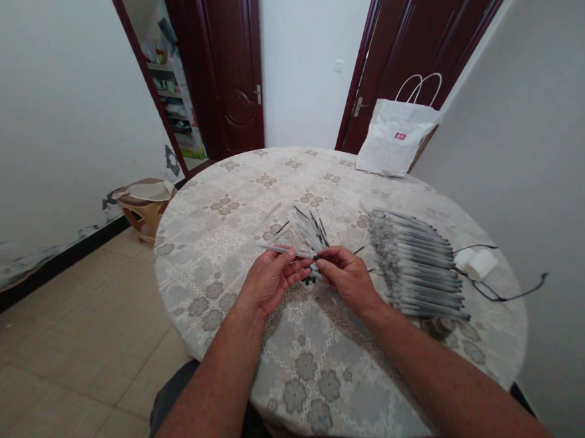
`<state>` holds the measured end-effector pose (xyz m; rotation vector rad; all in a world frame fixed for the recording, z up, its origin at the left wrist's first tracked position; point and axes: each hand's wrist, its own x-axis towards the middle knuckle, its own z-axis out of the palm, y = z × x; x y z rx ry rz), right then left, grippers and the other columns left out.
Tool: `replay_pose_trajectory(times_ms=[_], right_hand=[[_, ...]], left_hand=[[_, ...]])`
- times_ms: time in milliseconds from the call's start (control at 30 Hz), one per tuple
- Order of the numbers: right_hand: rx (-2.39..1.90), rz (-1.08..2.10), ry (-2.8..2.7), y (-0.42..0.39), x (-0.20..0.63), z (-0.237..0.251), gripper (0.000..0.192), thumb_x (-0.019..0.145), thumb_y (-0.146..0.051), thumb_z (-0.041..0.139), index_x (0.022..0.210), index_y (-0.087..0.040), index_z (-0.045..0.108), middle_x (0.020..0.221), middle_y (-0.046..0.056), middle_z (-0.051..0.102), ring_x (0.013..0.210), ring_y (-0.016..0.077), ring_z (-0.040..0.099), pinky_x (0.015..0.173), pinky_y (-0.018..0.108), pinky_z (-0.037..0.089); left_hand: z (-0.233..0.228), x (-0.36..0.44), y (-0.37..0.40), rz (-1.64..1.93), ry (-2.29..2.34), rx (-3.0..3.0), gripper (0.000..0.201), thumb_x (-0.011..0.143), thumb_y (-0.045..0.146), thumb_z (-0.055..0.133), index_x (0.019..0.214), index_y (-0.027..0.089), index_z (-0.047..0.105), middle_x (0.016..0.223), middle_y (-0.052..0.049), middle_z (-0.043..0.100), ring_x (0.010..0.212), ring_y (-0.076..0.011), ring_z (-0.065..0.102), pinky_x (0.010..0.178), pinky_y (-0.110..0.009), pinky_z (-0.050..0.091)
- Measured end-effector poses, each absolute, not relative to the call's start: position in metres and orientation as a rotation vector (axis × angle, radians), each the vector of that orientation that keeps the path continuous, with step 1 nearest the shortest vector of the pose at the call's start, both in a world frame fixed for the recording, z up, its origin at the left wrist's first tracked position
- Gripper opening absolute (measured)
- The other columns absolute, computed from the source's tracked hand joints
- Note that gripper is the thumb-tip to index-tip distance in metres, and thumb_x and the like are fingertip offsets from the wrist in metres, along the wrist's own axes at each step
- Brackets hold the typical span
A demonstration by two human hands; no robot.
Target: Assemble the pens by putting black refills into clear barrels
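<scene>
My left hand (272, 278) grips a thin grey-white pen barrel (279, 249) that points left over the round table (235, 263). My right hand (345, 275) pinches a small dark part at the barrel's right end, fingertips almost touching the left hand. Just beyond both hands lies a loose pile of pen barrels and dark refills (307, 231). A few small black caps (307, 279) sit between the hands. To the right of my right hand a long row of assembled grey pens (418, 263) lies side by side.
A white paper bag (396, 138) leans at the table's far right edge against the wall. A white charger with a black cable (479, 266) lies right of the pen row. A low wooden stool (144, 206) stands on the floor at left. Dark doors stand behind.
</scene>
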<state>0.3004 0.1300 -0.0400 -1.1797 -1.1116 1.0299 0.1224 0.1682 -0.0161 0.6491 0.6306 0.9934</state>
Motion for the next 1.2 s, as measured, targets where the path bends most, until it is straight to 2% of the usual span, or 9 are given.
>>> replay_pose_trajectory(times_ms=[367,767,867,1033,1100,1200], right_hand=[[-1.223,0.914,-1.21,0.13,0.3,-0.039,0.025,0.08,-0.04,0.077,0.095,-0.021,0.07,0.076,0.0,0.068,0.059,0.0128,0.055,0.057,0.026,0.046],[-1.32,0.721,-1.346,0.124,0.3,-0.036,0.022,0.088,-0.041,0.069,0.099,-0.022,0.07,0.073,-0.001,0.065,0.061,0.0148,0.055,0.058,0.027,0.043],[-1.365,0.687,-1.419,0.124,0.301,-0.035,0.023,0.093,-0.044,0.062,0.092,-0.022,0.068,0.067,-0.002,0.062,0.059,0.0149,0.055,0.059,0.027,0.042],[-1.385,0.653,-1.514,0.123,0.302,-0.035,0.041,0.102,-0.048,0.045,0.076,-0.021,0.062,0.063,-0.001,0.059,0.06,0.0149,0.054,0.06,0.027,0.04],[-1.364,0.66,-1.511,0.122,0.302,-0.035,0.039,0.103,-0.048,0.042,0.083,-0.021,0.063,0.067,-0.001,0.06,0.062,0.0153,0.055,0.062,0.027,0.041],[-1.332,0.612,-1.515,0.121,0.302,-0.038,0.026,0.099,-0.045,0.052,0.104,-0.021,0.061,0.078,-0.001,0.064,0.066,0.0154,0.057,0.065,0.026,0.044]], left_hand=[[-0.018,0.124,0.168,0.994,0.671,0.678,0.02,0.084,0.018,0.076,0.095,0.015,0.059,0.094,-0.012,0.076,0.082,-0.0207,0.076,0.078,-0.036,0.063],[-0.019,0.124,0.167,0.991,0.669,0.724,0.019,0.083,0.019,0.077,0.092,0.014,0.062,0.095,-0.014,0.076,0.086,-0.022,0.076,0.076,-0.034,0.064],[-0.018,0.124,0.166,0.991,0.666,0.74,0.021,0.08,0.018,0.079,0.091,0.014,0.062,0.098,-0.014,0.077,0.085,-0.0217,0.076,0.074,-0.034,0.064],[-0.018,0.125,0.166,0.977,0.661,0.748,0.021,0.079,0.017,0.08,0.091,0.013,0.063,0.1,-0.014,0.077,0.083,-0.0214,0.076,0.073,-0.033,0.064],[-0.018,0.125,0.167,0.985,0.666,0.751,0.022,0.079,0.018,0.08,0.092,0.013,0.063,0.099,-0.014,0.077,0.083,-0.0212,0.076,0.072,-0.033,0.064],[-0.019,0.125,0.167,1.004,0.677,0.777,0.024,0.078,0.021,0.082,0.092,0.013,0.064,0.097,-0.014,0.077,0.084,-0.0214,0.076,0.071,-0.032,0.064]])
